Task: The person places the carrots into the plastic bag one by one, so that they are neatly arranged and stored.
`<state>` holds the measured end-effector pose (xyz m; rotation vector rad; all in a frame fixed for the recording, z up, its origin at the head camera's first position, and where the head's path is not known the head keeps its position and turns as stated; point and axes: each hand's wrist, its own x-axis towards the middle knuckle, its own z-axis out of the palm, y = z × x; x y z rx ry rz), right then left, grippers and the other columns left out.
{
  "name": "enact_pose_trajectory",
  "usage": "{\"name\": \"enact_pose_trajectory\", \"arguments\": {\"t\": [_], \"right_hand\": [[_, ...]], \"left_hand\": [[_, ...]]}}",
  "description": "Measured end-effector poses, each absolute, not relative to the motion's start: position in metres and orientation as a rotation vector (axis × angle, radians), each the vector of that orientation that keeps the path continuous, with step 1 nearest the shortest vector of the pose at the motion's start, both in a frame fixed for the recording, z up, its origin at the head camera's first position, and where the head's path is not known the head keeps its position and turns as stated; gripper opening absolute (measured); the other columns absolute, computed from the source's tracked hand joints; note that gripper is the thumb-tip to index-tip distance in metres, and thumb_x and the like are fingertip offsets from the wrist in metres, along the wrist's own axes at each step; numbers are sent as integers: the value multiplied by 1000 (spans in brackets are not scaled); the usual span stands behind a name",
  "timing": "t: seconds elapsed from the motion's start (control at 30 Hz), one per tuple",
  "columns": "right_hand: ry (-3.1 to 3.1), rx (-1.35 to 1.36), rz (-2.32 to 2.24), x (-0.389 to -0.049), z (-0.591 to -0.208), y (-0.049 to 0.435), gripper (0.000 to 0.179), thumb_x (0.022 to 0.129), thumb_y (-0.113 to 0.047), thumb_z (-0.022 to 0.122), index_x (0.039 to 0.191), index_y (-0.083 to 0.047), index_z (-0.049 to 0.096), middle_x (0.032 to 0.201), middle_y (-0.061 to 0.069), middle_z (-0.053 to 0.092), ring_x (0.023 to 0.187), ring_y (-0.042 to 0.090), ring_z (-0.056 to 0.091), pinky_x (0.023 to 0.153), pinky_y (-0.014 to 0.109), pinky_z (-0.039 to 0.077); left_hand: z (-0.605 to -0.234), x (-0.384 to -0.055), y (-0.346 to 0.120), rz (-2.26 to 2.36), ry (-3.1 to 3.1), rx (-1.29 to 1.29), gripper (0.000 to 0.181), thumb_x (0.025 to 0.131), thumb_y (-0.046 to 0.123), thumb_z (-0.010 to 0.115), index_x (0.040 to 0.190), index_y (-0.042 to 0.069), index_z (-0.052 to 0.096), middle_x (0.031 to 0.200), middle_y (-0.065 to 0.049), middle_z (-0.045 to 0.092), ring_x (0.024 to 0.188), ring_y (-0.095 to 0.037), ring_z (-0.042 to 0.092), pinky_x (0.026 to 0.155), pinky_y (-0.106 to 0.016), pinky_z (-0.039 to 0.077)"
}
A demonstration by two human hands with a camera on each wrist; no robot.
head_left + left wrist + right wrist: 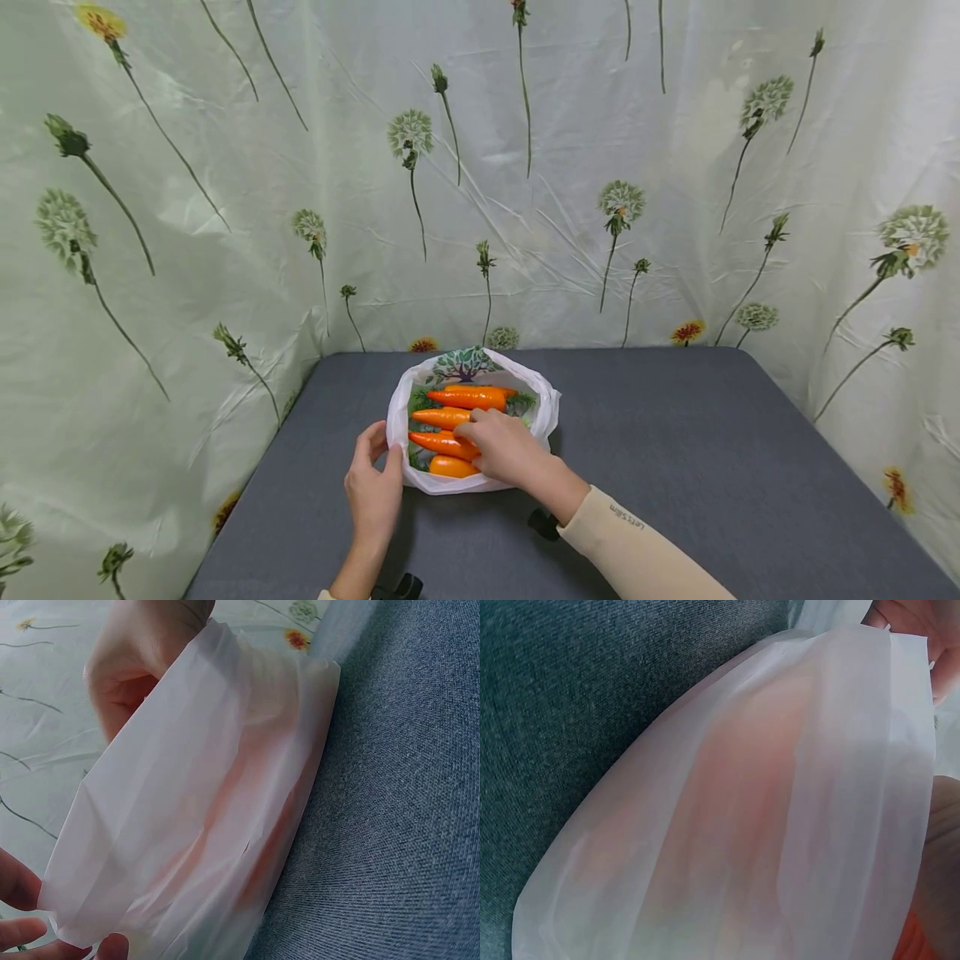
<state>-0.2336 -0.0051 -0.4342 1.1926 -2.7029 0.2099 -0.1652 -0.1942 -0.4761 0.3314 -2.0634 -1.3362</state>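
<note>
A white plastic bag (551, 408) with a tree print on its inner wall stands open on the dark table. Several orange carrots (468, 398) with green tops lie inside it in a row, tips to the left. My left hand (375, 483) pinches the bag's left rim between thumb and fingers. Reaching over the near right rim, my right hand (510, 450) is inside the bag with bent fingers around the thick end of a middle carrot (438, 417). The right fingertips are partly hidden. In both wrist views, the bag's thin wall hides most of the carrots.
The dark grey fabric-covered table (675, 467) extends around the bag. A pale curtain (525, 208) printed with dandelions hangs behind and along both sides of it. Dark wrist-worn devices (543, 525) sit under the forearms.
</note>
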Motion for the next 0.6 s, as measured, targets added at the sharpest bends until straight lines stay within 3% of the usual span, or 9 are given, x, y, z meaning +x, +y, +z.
{"name": "enact_pose_trajectory", "arguments": {"t": [0.33,0.47,0.6], "right_hand": [[-2713,1191,286,-234,-432,-3,27,72,-23,75,98,-24,66,75,-9,49,67,11,42,57,24,39],[-2721,1166,333,-231,-427,-1,34,73,-24,75,106,-25,66,84,-7,52,69,10,45,57,24,41],[-2691,1157,341,-229,-423,-1,40,73,-31,75,111,-25,65,96,-6,58,79,12,50,65,28,46]], "left_hand": [[-475,-165,-194,-1341,-2062,322,37,85,15,62,122,13,52,110,-3,60,102,-19,55,85,-48,43],[-475,-165,-194,-1340,-2060,325,37,86,15,61,122,13,52,111,-4,59,102,-21,55,85,-48,44],[-474,-164,-195,-1319,-2057,325,37,86,16,61,122,12,53,110,-5,60,101,-23,55,84,-48,44]]}}
